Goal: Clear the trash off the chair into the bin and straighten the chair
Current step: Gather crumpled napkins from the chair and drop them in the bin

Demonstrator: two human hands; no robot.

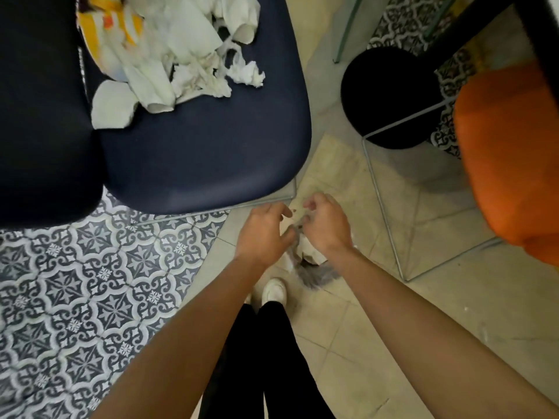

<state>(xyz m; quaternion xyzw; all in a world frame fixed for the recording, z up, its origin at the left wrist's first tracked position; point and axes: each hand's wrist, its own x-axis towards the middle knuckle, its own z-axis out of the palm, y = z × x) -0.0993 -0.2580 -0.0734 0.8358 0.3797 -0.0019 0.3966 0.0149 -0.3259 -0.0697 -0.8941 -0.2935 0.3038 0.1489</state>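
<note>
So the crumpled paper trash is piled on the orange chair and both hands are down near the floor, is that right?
Not quite. The head view shows the paper trash piled on the dark blue chair, not the orange chair. The left hand and right hand are indeed low, near the floor.

Patterned blue-and-white tiles cover the floor at left, meeting plain beige tiles at right. An orange seat on a thin wire frame stands at right, a black round stool beside it.
</note>
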